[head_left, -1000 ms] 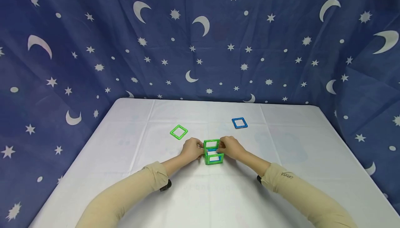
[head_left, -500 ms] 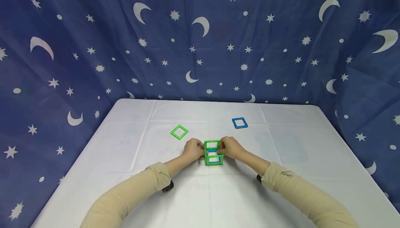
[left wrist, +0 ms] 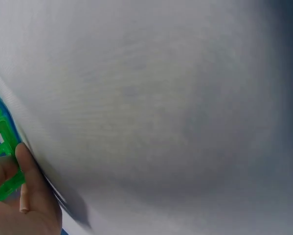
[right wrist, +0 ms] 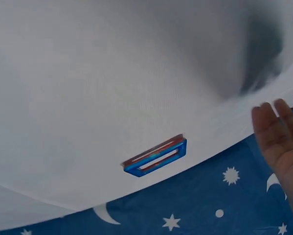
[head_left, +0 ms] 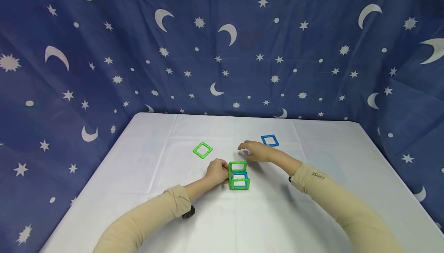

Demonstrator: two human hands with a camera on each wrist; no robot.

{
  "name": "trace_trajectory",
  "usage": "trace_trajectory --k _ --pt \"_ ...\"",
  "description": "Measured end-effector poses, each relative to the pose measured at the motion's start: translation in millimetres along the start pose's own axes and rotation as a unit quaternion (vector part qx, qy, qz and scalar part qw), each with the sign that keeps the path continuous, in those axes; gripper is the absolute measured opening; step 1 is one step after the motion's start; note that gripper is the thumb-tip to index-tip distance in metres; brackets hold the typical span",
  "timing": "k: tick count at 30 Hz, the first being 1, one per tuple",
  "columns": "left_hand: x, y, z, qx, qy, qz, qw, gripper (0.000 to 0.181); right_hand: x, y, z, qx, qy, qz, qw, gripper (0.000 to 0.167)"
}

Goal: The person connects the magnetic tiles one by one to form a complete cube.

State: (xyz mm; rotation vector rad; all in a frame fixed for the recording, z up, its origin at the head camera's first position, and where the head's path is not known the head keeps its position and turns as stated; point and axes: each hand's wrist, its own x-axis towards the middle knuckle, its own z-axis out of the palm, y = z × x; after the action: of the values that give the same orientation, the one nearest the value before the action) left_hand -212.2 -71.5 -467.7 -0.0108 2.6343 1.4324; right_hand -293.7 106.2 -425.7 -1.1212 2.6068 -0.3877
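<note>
In the head view, green square magnetic tiles (head_left: 239, 188) stand up from a blue tile (head_left: 239, 173) lying flat, with green walls at the front, back and left and an open right side. My left hand (head_left: 217, 171) holds the left green wall, its thumb and finger pinching the green tile (left wrist: 8, 133) in the left wrist view. Apart from the build, my right hand (head_left: 256, 151) hovers behind and right of it, fingers loosely extended and holding nothing. Close beyond that hand lies a loose blue tile (head_left: 268, 135), also visible as a blue tile (right wrist: 153, 158) in the right wrist view.
A loose green tile (head_left: 198, 146) lies flat behind my left hand. Everything rests on a white-covered table (head_left: 166, 133). Behind and beside it hangs a dark blue cloth (head_left: 194, 10) with moons and stars.
My right hand has let go of the tile build and moved away from it, back toward the loose blue tile. My left hand stays on the build. The head view has shifted slightly.
</note>
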Motion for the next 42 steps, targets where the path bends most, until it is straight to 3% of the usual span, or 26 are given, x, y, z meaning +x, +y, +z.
trace_trajectory --k 6,11,17,24,33,42 --pt "1.8 1.7 2.3 0.003 -0.02 -0.007 0.9998 0.018 27.4 4 5 -0.078 -0.01 -0.107 0.9912 0.046" --pt "-0.2 0.5 9.4 0.002 -0.02 -0.004 0.9998 0.02 40.7 7 15 -0.154 -0.032 -0.141 0.9774 0.049" --pt "-6.8 -6.4 14.1 -0.002 -0.02 0.007 0.9998 0.023 51.9 7 29 -0.216 -0.063 -0.154 0.9621 0.051" --pt "-10.1 -6.9 13.0 -0.011 -0.024 0.016 0.9995 0.024 64.3 3 32 -0.254 -0.073 -0.156 0.9516 0.052" --pt "-1.8 -3.6 5.7 0.003 -0.02 0.031 0.9993 0.025 71.1 -1 17 -0.271 -0.058 -0.16 0.9475 0.046" --pt "3.9 -1.9 0.2 0.015 -0.016 0.028 0.9994 0.025 64.6 6 8 -0.251 -0.058 -0.15 0.9545 0.044"
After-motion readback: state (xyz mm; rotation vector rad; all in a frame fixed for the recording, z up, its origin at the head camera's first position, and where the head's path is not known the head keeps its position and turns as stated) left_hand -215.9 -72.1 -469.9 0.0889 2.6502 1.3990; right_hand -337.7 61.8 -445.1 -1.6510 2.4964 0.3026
